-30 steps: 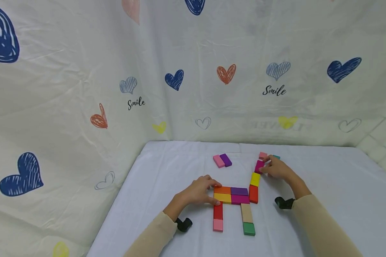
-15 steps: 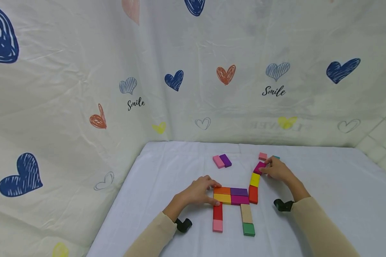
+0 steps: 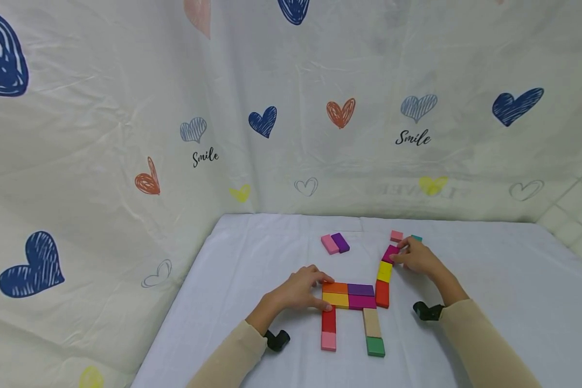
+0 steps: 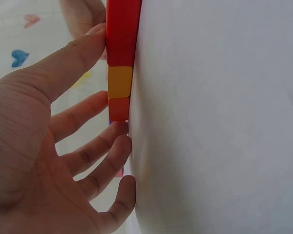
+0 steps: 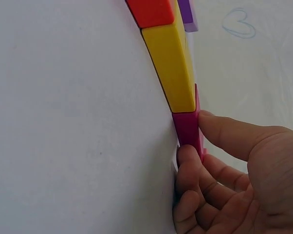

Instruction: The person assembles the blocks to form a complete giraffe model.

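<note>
My right hand (image 3: 417, 255) pinches a magenta block (image 3: 390, 253) at the far end of a leaning column. In the right wrist view, the thumb lies on one side of that block and fingers on its end. Below it in the column are a yellow block (image 3: 385, 271) and a red-orange block (image 3: 382, 293). My left hand (image 3: 298, 288) rests at the left end of the block group, fingers spread. Its thumb touches near the yellow-orange block (image 3: 335, 300) and red block (image 3: 328, 321); a finger touches the orange block (image 3: 335, 288).
Purple (image 3: 361, 290) and magenta (image 3: 362, 302) blocks complete the middle rectangle. Pink (image 3: 328, 341), tan (image 3: 372, 322) and green (image 3: 375, 346) blocks stand below. Farther back lie a pink-and-purple pair (image 3: 335, 243), a small pink block (image 3: 396, 236) and a partly hidden teal block (image 3: 417, 237).
The magenta block under my right hand has turned, its far end swinging right, and now tilts against the yellow block. It sits farther from the small pink block. My left hand stays put.
</note>
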`<state>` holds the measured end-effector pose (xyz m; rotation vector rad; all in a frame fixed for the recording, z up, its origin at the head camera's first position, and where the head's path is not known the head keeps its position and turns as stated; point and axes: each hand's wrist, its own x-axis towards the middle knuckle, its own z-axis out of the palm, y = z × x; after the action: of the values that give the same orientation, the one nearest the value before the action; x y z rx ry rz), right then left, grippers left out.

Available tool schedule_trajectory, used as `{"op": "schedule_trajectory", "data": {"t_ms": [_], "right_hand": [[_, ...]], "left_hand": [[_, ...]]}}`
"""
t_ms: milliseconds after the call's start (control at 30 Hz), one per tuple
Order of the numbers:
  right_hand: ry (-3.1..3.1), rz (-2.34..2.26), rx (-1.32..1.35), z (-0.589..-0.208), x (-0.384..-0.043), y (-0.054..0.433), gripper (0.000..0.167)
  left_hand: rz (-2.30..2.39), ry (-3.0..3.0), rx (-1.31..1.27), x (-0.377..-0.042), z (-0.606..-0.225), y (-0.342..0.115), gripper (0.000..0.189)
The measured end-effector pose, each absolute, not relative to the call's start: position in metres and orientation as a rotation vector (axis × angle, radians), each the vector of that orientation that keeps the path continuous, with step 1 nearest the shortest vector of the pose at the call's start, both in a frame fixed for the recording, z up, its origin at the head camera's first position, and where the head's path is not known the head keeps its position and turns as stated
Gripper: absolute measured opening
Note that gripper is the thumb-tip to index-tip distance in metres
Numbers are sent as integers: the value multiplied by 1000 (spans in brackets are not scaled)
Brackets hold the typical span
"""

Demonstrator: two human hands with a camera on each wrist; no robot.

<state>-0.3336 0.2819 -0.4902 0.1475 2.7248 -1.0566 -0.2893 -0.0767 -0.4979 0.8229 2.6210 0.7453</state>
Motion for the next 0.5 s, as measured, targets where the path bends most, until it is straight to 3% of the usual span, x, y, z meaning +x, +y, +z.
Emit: {"op": "schedule_trajectory", "data": {"t_ms": [500], "right_hand": [[2727,-1058,121,-489,-334,282,56]], "left_hand": [[742,2626,818,-289,-497,-77,60]]}}
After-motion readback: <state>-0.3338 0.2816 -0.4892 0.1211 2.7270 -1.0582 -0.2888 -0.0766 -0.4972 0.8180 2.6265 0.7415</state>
